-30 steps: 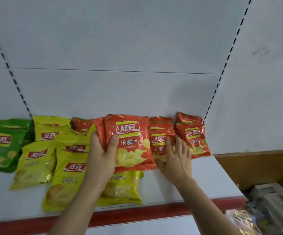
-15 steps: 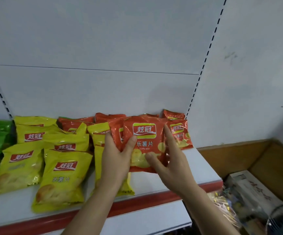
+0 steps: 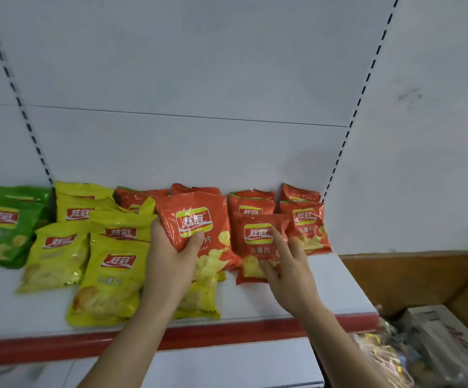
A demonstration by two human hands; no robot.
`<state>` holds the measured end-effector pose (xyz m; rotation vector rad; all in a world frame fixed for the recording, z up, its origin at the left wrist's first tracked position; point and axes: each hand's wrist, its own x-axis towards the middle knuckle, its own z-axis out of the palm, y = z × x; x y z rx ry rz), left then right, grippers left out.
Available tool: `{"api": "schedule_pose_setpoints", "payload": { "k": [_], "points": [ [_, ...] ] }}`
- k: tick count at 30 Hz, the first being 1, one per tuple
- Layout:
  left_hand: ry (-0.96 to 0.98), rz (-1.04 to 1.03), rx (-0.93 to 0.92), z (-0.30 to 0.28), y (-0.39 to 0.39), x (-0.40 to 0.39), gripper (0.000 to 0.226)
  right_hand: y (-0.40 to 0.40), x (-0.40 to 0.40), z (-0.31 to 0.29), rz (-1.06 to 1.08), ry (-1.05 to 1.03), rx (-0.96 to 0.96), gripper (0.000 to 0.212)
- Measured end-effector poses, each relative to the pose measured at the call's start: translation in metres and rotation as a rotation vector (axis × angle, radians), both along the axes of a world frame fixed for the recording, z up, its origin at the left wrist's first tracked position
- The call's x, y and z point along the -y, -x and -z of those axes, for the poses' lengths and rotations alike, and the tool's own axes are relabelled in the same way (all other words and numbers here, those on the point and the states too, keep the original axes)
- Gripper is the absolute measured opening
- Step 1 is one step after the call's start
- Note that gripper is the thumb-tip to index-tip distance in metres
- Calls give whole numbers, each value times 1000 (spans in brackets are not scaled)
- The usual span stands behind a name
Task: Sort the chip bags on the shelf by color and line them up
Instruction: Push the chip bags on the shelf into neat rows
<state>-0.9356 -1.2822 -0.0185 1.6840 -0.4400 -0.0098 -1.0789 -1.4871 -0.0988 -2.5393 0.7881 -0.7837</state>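
— What moved?
— Right hand [image 3: 286, 264] has let go; its straight fingers now touch a smaller orange bag [image 3: 258, 247] on the shelf [image 3: 325, 281].
— And the left hand [image 3: 171, 256]?
— Still grips the big orange bag [image 3: 196, 225], raised over a yellow bag [image 3: 199, 301].

You're standing in a small shop, pretty clearly. That white metal display shelf [image 3: 305, 298] with the red front strip [image 3: 227, 336] is standard store shelving, and the white back panel [image 3: 185, 79] has slotted uprights [image 3: 361, 88] for hanging more shelves. Identical branded chip bags in green [image 3: 1, 228], yellow [image 3: 109, 278] and orange [image 3: 305, 225] sit in multiples, with boxed stock [image 3: 448, 345] lower right.
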Motion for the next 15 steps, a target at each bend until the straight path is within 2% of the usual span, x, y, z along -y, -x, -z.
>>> {"api": "schedule_pose_setpoints", "payload": {
  "k": [3,9,13,15],
  "points": [
    [-20,-21,7,-1,8,0,59,-13,14,16,63,123,-145,84],
    [-55,-54,-1,5,29,8,65,-23,21,17,42,196,-174,83],
    [-81,-42,9,9,42,18,64,-12,18,14,3,119,-96,85],
    [-90,-31,9,11,46,23,64,-1,16,4,10,91,8,74]
  ]
}}
